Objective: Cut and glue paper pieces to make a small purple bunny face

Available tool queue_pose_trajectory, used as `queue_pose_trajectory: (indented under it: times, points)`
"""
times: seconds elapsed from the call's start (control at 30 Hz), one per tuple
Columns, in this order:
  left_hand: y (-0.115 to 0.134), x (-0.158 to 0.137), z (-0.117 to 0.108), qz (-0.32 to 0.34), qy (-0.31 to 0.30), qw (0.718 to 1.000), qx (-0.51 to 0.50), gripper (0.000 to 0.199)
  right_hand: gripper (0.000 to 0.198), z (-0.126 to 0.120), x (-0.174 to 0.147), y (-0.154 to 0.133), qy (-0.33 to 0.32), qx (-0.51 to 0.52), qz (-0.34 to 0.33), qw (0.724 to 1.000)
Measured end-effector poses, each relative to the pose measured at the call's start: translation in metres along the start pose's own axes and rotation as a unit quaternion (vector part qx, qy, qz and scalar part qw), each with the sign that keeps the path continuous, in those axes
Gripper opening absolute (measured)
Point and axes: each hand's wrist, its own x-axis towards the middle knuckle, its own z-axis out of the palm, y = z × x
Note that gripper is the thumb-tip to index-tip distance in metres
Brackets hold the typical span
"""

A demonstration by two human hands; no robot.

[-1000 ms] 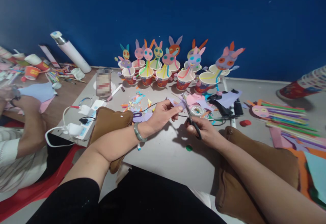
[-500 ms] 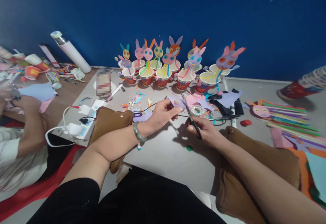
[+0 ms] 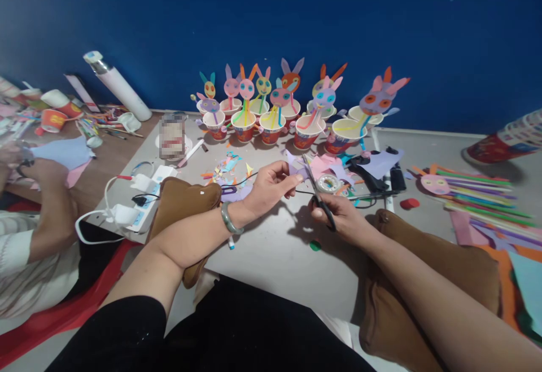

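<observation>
My left hand [image 3: 273, 186] pinches a piece of purple paper [image 3: 295, 164] between thumb and fingers above the table. In my right hand [image 3: 339, 212] is a pair of black-handled scissors [image 3: 314, 183], its blades pointing up and to the left against the paper's right edge. Whether the blades are apart is too small to tell. Behind my hands lie pink paper [image 3: 324, 163] and a round white case [image 3: 328, 184]. Small coloured paper scraps [image 3: 231, 167] are scattered left of them, and a green paper disc [image 3: 315, 245] lies nearer me.
Paper cups with rabbit-faced figures [image 3: 273, 129] line the blue wall. A power strip [image 3: 152, 197] with plugs stands left, between brown cushions [image 3: 440, 270] and a bottle [image 3: 122, 92]. Coloured sticks [image 3: 486, 191] and stacked cups [image 3: 503, 140] lie right. Another person's hand [image 3: 42, 174] works at far left.
The purple paper in my left hand has turned, so its tip stands more upright beside the blades. Both hands have stayed nearly in place.
</observation>
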Motion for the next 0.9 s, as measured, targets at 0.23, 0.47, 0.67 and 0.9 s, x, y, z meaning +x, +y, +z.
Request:
queue_pose_trajectory:
  times: [0.23, 0.47, 0.67, 0.9]
  points:
    - [0.0014, -0.0004, -0.0002, -0.001, -0.011, 1.000, 0.002, 0.039, 0.068, -0.0001, -0.0012, -0.0005, -0.021, 0.010, -0.015, 1.000]
    - [0.0008, -0.0019, -0.0015, 0.006, -0.031, 0.999, 0.017, 0.040, 0.068, -0.0002, -0.0016, 0.0008, -0.025, 0.013, -0.017, 0.999]
    - [-0.0003, -0.0011, -0.0021, 0.012, -0.040, 0.999, 0.017, 0.040, 0.068, 0.0000, -0.0019, -0.0010, -0.020, 0.011, -0.014, 1.000]
    - [0.0001, -0.0012, -0.0028, 0.012, -0.038, 0.999, 0.016, 0.039, 0.069, 0.0006, -0.0009, -0.0029, -0.010, 0.018, -0.010, 1.000]
